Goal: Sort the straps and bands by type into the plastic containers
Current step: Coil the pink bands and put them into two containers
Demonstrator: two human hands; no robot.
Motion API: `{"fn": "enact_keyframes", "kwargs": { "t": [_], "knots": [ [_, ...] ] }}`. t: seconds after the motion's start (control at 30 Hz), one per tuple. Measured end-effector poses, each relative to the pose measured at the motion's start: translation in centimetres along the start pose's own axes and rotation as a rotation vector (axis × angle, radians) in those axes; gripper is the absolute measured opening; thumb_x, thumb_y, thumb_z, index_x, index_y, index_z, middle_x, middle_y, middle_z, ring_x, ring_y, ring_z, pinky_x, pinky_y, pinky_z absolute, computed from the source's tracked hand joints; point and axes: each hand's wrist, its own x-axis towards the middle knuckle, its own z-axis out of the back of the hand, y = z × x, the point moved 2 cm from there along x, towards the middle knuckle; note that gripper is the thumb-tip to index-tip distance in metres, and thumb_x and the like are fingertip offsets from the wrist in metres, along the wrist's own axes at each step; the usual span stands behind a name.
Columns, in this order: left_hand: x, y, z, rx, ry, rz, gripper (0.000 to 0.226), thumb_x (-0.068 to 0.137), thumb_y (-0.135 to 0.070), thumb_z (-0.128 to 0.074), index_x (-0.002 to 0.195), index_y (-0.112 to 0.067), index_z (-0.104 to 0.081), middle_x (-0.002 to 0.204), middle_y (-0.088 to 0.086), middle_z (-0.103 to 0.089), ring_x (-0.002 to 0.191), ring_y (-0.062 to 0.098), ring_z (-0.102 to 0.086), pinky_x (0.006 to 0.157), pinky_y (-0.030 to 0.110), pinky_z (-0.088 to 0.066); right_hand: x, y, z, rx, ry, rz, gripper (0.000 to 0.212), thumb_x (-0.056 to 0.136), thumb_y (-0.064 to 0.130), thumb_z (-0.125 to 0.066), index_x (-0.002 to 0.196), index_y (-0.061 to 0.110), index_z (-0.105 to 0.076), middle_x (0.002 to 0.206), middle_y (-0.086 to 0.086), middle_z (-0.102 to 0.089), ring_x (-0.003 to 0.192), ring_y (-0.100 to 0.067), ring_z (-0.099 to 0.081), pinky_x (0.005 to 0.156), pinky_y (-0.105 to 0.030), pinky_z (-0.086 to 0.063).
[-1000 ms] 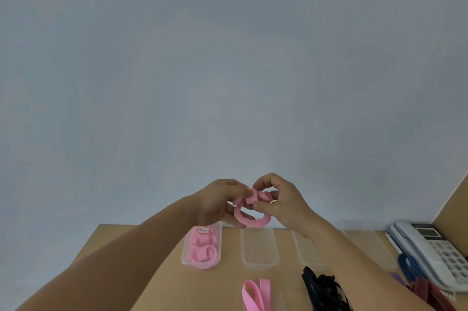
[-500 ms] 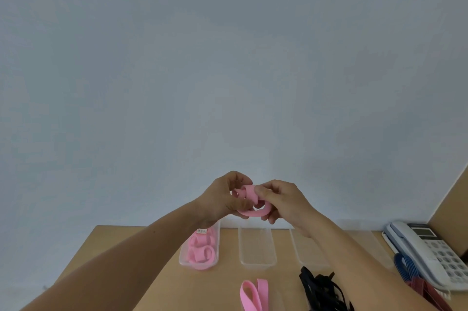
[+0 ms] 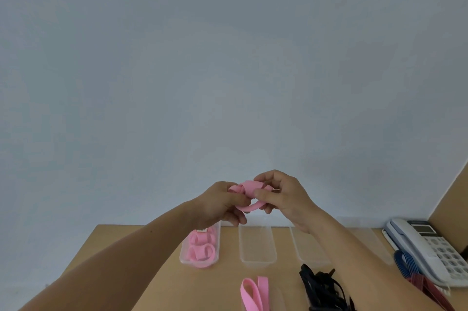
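A soft pink elastic band point(image 3: 249, 193), flat and partly rolled into a loop, is held in the air above the far edge of the light wooden table point(image 3: 141, 255). The left hand point(image 3: 219, 205) pinches its left end with thumb and fingers closed on it; the right hand point(image 3: 283, 196) grips the right side, fingers curled around the loop.

Below the hands, a row of clear plastic containers sits along the far side of the table. The leftmost container point(image 3: 200, 251) holds rolled pink bands with a small label too blurred to read. The next clear container point(image 3: 257, 245) to its right looks bare inside.

Nearer the camera lie a loose pink strap point(image 3: 253, 293) and a tangle of black straps point(image 3: 321, 288). At the far right, blue bands point(image 3: 405, 264) and dark red bands point(image 3: 423, 285) rest beside a white desk telephone point(image 3: 428, 247). The right forearm hides part of the third container.
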Motion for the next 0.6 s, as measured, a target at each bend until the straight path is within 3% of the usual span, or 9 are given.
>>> {"fn": "enact_keyframes", "kwargs": {
  "t": [0.2,0.33,0.5,0.6],
  "knots": [
    [0.0,0.4,0.4,-0.036,-0.008,-0.042,0.026,0.078,-0.019,-0.069,0.097,-0.003,-0.059,0.074,0.011,-0.050,0.056,0.019,-0.051,0.052,0.027,-0.043,0.3,0.2,0.0,-0.018,0.001,0.034,0.022,0.083,0.003,-0.073,0.103,0.009,-0.066,0.089,-0.008,-0.068,0.055,-0.016,-0.057,0.057,-0.029,-0.049],
    [0.1,0.7,0.8,-0.077,0.010,-0.063,0.019,0.083,-0.018,-0.071,0.094,-0.005,-0.063,0.075,0.011,-0.057,0.059,0.019,-0.055,0.055,0.028,-0.047,0.7,0.0,-0.1,-0.031,-0.004,0.032,0.024,0.082,0.000,-0.072,0.102,0.010,-0.066,0.093,-0.010,-0.068,0.056,-0.015,-0.057,0.057,-0.029,-0.048],
    [0.3,0.8,1.2,-0.165,0.035,0.000,0.038,0.086,-0.033,-0.066,0.105,-0.001,-0.063,0.080,0.010,-0.064,0.065,0.022,-0.061,0.060,0.029,-0.052,1.0,-1.2,-0.5,-0.118,-0.017,0.029,0.028,0.078,-0.002,-0.074,0.099,0.015,-0.066,0.099,-0.009,-0.067,0.055,-0.017,-0.056,0.059,-0.029,-0.049],
    [0.6,1.4,1.8,-0.204,0.035,0.050,0.028,0.091,-0.026,-0.063,0.107,-0.003,-0.063,0.082,0.010,-0.065,0.067,0.021,-0.062,0.061,0.029,-0.053,1.2,-1.8,-1.1,-0.184,-0.026,0.028,0.028,0.078,-0.001,-0.074,0.097,0.019,-0.066,0.095,-0.002,-0.066,0.056,-0.015,-0.055,0.061,-0.027,-0.051]
  ]
}}
